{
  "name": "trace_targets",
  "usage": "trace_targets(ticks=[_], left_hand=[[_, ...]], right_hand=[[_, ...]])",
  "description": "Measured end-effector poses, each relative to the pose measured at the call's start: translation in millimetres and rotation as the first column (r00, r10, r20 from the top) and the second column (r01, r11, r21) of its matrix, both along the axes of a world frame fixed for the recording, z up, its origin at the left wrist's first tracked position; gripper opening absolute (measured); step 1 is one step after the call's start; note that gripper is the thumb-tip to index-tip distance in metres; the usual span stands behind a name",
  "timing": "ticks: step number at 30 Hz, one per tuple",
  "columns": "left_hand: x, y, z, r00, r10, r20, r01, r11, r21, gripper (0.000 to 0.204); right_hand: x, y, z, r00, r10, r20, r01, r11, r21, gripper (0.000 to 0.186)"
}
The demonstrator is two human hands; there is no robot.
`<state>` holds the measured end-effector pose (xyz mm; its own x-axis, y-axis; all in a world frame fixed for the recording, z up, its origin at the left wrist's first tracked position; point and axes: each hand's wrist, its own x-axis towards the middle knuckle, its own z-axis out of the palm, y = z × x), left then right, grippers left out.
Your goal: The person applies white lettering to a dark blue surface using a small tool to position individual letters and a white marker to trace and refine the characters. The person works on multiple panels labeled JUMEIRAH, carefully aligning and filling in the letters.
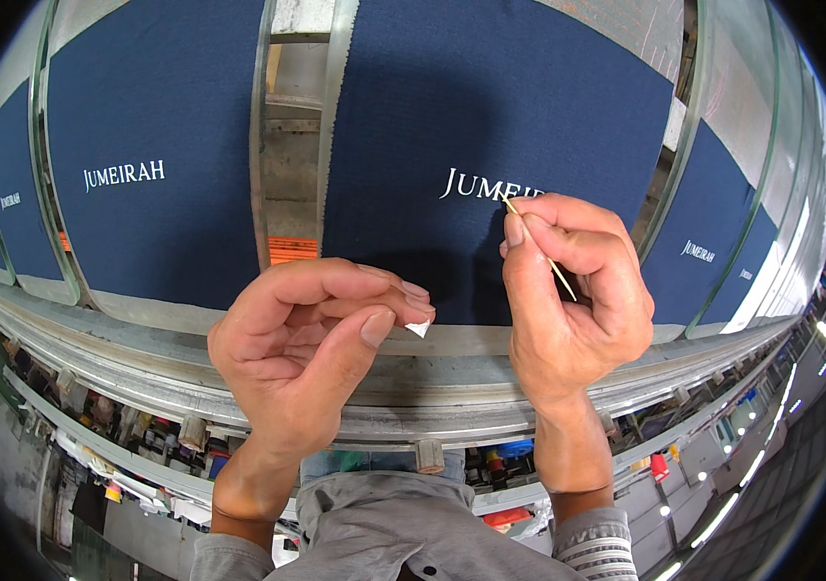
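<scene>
My right hand [573, 290] pinches a thin pale pointed stick [560, 274] between thumb and fingers, its upper tip touching or just over white printed lettering [463, 184] on a navy fabric panel [403, 97]. The fingertips cover part of the lettering. Lower and to the left, my left hand [306, 339] has curled fingers pinching a small white scrap [418, 327] at its fingertips, above the lower edge of the same panel.
More navy panels with white lettering [147, 97] [699, 194] lie on boards in a row to both sides, with gaps between. A metal rail [432, 387] runs along the near edge, above a shelf of assorted items [181, 436]. An orange slatted surface [292, 250] shows through a gap.
</scene>
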<state>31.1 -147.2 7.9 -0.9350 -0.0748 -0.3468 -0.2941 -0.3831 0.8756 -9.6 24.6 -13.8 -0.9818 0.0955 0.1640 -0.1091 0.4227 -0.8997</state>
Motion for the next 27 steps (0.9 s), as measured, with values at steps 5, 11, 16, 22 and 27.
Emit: trace_targets(ticks=[5,11,16,22,27], left_hand=[[-0.3,0.1,-0.2,1.0,-0.006,-0.007,0.006,1.0,-0.001,0.018],[-0.4,0.0,0.3,1.0,-0.008,-0.003,0.008,1.0,0.0,0.019],[-0.3,0.5,1.0,1.0,-0.008,0.005,0.008,1.0,-0.002,0.018],[-0.2,0.3,-0.4,1.0,-0.008,-0.01,0.008,1.0,-0.007,0.019],[-0.4,0.2,0.5,1.0,-0.006,-0.005,0.005,1.0,-0.013,0.019]], right_hand=[[0.2,-1.1,-1.0,1.0,-0.02,-0.013,0.02,1.0,0.004,0.014],[0.3,-0.7,-0.5,1.0,-0.016,0.002,0.016,1.0,-0.001,0.014],[0.1,-1.3,0.8,1.0,-0.023,0.015,0.023,1.0,-0.003,0.014],[1.0,-0.3,-0.4,1.0,-0.03,0.01,0.03,0.999,-0.023,0.014],[0.7,-1.2,0.5,1.0,-0.027,0.013,0.027,0.999,-0.023,0.013]])
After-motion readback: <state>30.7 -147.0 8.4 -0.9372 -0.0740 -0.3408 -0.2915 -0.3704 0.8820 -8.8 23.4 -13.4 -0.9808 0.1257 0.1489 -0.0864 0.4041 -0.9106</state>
